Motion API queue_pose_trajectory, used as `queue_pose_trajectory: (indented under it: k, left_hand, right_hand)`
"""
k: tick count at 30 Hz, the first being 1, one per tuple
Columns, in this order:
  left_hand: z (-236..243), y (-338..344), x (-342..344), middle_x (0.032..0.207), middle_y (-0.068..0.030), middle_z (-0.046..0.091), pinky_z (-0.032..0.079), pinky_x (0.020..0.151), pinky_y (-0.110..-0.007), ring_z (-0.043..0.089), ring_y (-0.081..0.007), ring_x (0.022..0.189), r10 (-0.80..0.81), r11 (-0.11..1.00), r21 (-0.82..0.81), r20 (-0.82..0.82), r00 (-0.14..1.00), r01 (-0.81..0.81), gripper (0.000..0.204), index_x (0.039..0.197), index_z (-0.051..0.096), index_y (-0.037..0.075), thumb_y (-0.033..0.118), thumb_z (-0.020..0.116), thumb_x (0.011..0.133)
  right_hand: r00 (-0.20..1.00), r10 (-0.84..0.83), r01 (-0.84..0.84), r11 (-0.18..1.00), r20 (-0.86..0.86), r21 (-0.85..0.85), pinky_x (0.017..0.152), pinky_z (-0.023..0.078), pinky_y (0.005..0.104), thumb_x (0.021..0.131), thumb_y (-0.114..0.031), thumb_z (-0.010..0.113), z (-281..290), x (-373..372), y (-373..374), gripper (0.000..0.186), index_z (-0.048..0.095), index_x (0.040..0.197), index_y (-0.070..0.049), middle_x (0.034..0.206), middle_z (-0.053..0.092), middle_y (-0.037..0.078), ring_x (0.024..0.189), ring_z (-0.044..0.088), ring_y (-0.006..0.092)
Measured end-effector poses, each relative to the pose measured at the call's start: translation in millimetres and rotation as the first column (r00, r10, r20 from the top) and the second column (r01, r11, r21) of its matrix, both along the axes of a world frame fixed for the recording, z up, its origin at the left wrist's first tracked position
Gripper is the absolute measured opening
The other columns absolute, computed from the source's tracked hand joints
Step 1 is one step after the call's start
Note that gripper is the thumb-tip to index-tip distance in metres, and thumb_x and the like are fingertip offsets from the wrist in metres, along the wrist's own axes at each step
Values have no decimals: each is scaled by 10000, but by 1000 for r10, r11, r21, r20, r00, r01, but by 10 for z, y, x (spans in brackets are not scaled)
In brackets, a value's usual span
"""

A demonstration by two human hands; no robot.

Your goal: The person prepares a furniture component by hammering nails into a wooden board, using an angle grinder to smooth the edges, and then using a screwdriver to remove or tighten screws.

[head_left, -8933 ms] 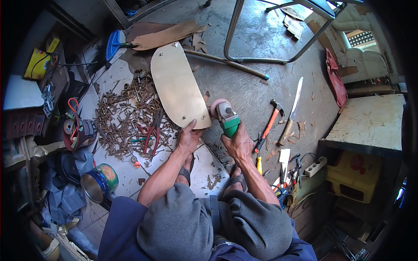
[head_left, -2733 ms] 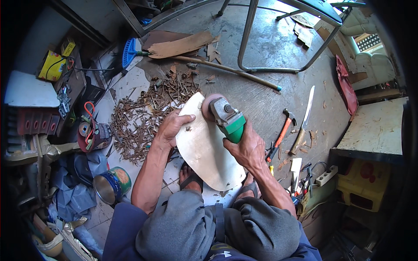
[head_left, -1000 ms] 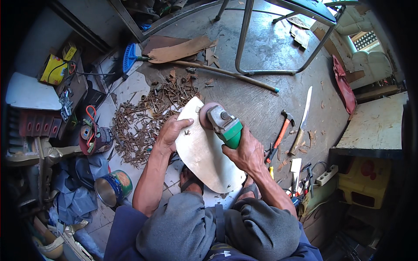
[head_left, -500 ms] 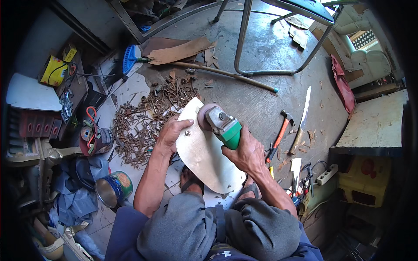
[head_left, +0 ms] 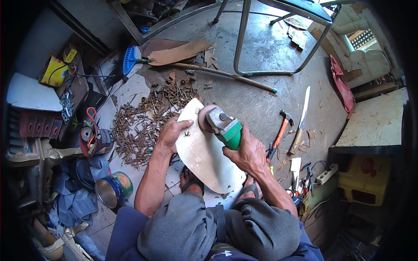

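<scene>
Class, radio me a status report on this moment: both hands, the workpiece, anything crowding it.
Left hand steadies pale board. Right hand grips green angle grinder, disc at board's top edge. Rusty nail pile crowds left; hammer lies right.

Left hand (head_left: 170, 135) lies palm-down with fingers spread; right hand (head_left: 246, 153) is curled in a grip.
</scene>
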State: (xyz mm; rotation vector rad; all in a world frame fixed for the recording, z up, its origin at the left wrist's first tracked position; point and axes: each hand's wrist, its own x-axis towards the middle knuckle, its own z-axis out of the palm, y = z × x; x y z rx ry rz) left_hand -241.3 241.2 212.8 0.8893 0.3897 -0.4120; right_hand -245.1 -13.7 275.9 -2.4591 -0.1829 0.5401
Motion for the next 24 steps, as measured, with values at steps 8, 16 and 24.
queue_pose_trajectory:
  k: [8, 16, 24]
  left_hand:
    - [-12, 37, -14, 1191, -205, 690, 606, 914, -408, 733, -286, 1005, -37, 999, 17, 14, 999, 37, 463, 1342, 549, -82, 58, 594, 903]
    - [-34, 40, -51, 1184, -195, 685, 610, 889, -393, 731, -270, 994, -28, 999, 22, -11, 1000, 28, 459, 1352, 543, -76, 64, 574, 916]
    - [-41, 61, -19, 1218, -198, 678, 598, 915, -389, 725, -267, 1020, -53, 998, 17, -40, 998, 53, 443, 1343, 558, -75, 57, 567, 920]
  right_hand:
    - [1000, 9, -9, 1000, 11, 18, 858, 546, 537, 747, -361, 752, -18, 10, -2, 854, 414, 1444, 1, 1030, 699, 314, 952, 691, 489]
    - [1000, 18, -17, 1000, -18, 18, 854, 548, 534, 750, -350, 744, 4, -8, 2, 826, 422, 1424, 4, 1037, 696, 311, 940, 692, 489]
    - [999, 26, -26, 999, 21, 36, 841, 549, 535, 750, -362, 752, -74, -16, -39, 835, 425, 1427, 1, 1000, 701, 310, 920, 693, 494]
